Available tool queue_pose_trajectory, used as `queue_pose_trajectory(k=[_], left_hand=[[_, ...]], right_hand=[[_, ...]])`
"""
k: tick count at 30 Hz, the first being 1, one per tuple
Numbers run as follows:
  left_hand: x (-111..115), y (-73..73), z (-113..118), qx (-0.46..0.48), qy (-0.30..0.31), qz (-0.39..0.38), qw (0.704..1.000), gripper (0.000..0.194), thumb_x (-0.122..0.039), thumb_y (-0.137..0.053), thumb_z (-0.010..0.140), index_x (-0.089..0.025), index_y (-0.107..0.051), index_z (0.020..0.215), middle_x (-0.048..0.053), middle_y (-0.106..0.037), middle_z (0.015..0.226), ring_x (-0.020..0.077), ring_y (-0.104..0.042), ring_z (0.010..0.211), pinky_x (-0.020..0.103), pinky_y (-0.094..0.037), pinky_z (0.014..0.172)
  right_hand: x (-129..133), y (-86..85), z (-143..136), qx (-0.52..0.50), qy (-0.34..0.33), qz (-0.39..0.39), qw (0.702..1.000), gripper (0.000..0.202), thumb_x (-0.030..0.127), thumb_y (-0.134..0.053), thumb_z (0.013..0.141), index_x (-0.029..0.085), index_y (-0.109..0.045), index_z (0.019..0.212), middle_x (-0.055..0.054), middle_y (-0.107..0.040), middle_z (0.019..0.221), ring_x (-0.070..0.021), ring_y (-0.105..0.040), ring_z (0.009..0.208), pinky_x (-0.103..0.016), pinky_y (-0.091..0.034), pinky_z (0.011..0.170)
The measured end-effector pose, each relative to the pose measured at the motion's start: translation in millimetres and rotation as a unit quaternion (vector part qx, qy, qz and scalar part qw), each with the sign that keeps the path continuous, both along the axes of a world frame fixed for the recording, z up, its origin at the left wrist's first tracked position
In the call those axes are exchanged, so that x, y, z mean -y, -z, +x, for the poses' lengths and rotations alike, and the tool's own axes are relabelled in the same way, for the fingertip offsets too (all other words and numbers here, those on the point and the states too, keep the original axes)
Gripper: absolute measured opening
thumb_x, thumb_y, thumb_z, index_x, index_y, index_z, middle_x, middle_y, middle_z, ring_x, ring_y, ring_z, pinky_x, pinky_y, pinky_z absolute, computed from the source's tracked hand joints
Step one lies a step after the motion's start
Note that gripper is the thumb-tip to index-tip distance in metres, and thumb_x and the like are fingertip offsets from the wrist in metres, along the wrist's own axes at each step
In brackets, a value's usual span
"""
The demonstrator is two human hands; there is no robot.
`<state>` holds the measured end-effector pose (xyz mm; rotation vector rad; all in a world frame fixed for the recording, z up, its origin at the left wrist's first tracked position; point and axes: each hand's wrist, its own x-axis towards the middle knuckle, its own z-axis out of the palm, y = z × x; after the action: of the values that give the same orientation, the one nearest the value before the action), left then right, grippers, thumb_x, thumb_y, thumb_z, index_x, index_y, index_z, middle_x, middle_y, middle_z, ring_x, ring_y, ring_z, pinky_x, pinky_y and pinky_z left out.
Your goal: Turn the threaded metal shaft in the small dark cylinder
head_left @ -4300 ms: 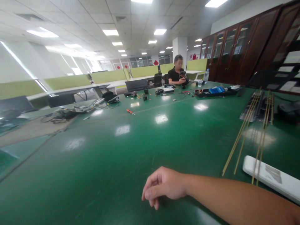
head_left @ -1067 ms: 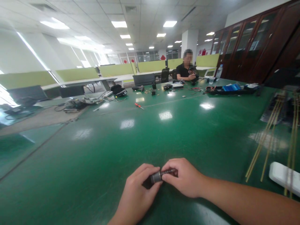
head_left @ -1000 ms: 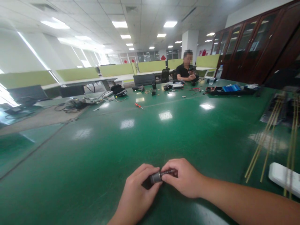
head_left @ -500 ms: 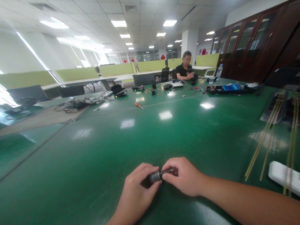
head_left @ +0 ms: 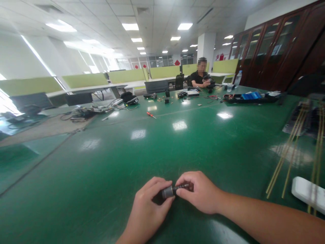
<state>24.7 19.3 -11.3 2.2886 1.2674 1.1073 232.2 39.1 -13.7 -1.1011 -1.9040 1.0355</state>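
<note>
Low in the middle of the view, my left hand (head_left: 149,203) is closed around a short grey metal cylinder (head_left: 167,192), thumb below and fingers above. A thin, dark, ridged shaft (head_left: 180,186) runs from the cylinder's right end. The fingers of my right hand (head_left: 199,191) pinch this shaft, with thumb and forefinger close to the cylinder. Part of the shaft's far end is hidden in my right hand. The piece lies roughly level, just above or on the green tabletop (head_left: 106,189); I cannot tell which.
Thin yellowish rods (head_left: 284,152) and a white rounded object (head_left: 307,193) lie at the right. A red-handled screwdriver (head_left: 151,115) lies farther off. Electronic parts, a black tray (head_left: 251,99) and a bottle (head_left: 238,78) line the far side, where a person (head_left: 199,78) sits holding something dark.
Both hands keep the same grip on the piece, almost unmoved. The view has shifted very slightly.
</note>
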Motion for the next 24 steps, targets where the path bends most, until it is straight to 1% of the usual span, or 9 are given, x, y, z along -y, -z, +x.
queue_pose_trajectory(k=[9,12,18,24], left_hand=[[0.9,-2.2,0.8,0.0,-0.006,0.017,1.0,0.021,-0.018,-0.067,0.083,-0.026,-0.072,0.103,0.003,-0.068,0.094,0.0165,-0.067,0.083,0.025,-0.056,0.074],[1.0,-3.4,1.1,-0.003,-0.007,0.015,1.0,0.021,-0.018,-0.067,0.084,-0.025,-0.072,0.103,0.004,-0.068,0.095,0.0174,-0.067,0.085,0.025,-0.056,0.074],[0.7,-2.2,0.2,-0.001,-0.002,0.014,1.0,0.023,-0.018,-0.068,0.085,-0.026,-0.071,0.106,0.003,-0.067,0.097,0.0165,-0.067,0.086,0.025,-0.055,0.076],[0.2,-2.0,0.5,0.005,0.006,0.008,1.0,0.023,-0.018,-0.069,0.085,-0.027,-0.07,0.106,0.001,-0.067,0.096,0.0152,-0.066,0.086,0.024,-0.053,0.076]], right_hand=[[0.7,-3.1,0.9,0.0,-0.003,-0.007,1.0,0.009,0.019,-0.068,0.08,0.018,-0.075,0.086,0.001,-0.069,0.075,-0.0129,-0.058,0.067,-0.023,-0.041,0.061],[0.9,-2.8,1.2,0.003,-0.003,-0.009,1.0,0.01,0.02,-0.069,0.08,0.019,-0.075,0.087,0.0,-0.069,0.076,-0.0135,-0.058,0.066,-0.023,-0.041,0.061],[2.2,-1.6,0.6,-0.003,-0.001,-0.013,1.0,0.009,0.022,-0.07,0.08,0.018,-0.074,0.087,0.0,-0.069,0.075,-0.0138,-0.059,0.066,-0.023,-0.041,0.061],[2.7,-5.0,0.6,-0.005,0.005,-0.006,1.0,0.008,0.021,-0.071,0.079,0.018,-0.075,0.085,0.0,-0.069,0.075,-0.0136,-0.059,0.066,-0.023,-0.042,0.061]])
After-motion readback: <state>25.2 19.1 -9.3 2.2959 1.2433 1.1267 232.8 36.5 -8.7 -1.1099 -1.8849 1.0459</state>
